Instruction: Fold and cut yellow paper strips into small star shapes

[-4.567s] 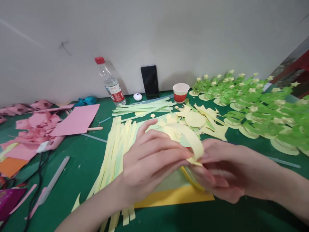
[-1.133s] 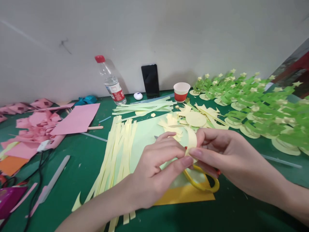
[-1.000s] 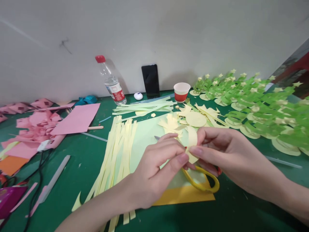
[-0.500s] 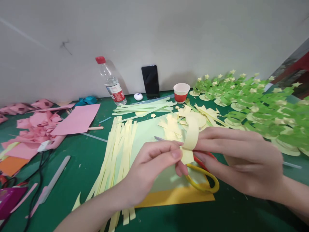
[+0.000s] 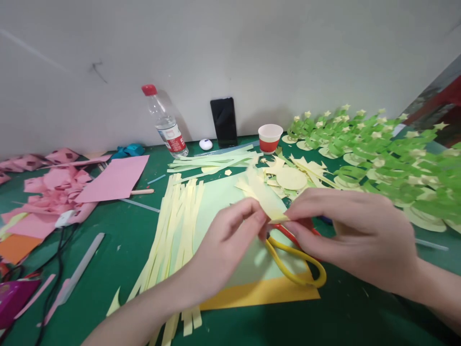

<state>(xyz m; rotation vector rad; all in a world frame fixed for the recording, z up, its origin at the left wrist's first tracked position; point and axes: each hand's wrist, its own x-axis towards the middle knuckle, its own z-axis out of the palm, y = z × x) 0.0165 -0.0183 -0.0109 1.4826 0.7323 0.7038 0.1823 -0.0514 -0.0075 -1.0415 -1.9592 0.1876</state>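
At the front center of the green tabletop (image 5: 360,315), a pale yellow paper strip (image 5: 262,194) is held above a light green sheet (image 5: 216,202). Left hand (image 5: 230,245): thumb and forefinger pinch the strip's near end on its left side. Right hand (image 5: 355,235): thumb and forefinger pinch the same end on its right side. The strip extends away from the fingertips; its far part is blurred.

The tabletop's far edge meets the wall (image 5: 252,53). Bare green surface runs from the lower edge of the orange-yellow sheet (image 5: 259,294) toward the bottom right, with the right forearm above part of it. A second bare band lies between the translucent stick (image 5: 82,266) and the yellow strips (image 5: 171,230).

Directly below the fingertips, scissors (image 5: 284,270) lie across the sheets, partly covered by the hands. Left side: the yellow strips border the left hand and pass under its forearm. Far side: paper scraps (image 5: 291,179), light green strips (image 5: 216,158) and a paper cup (image 5: 270,144). A bottle (image 5: 171,134) and a phone (image 5: 224,122) stand near the wall. Right side: rows of star-topped green paper figures (image 5: 385,158) occupy the area beyond the right hand.
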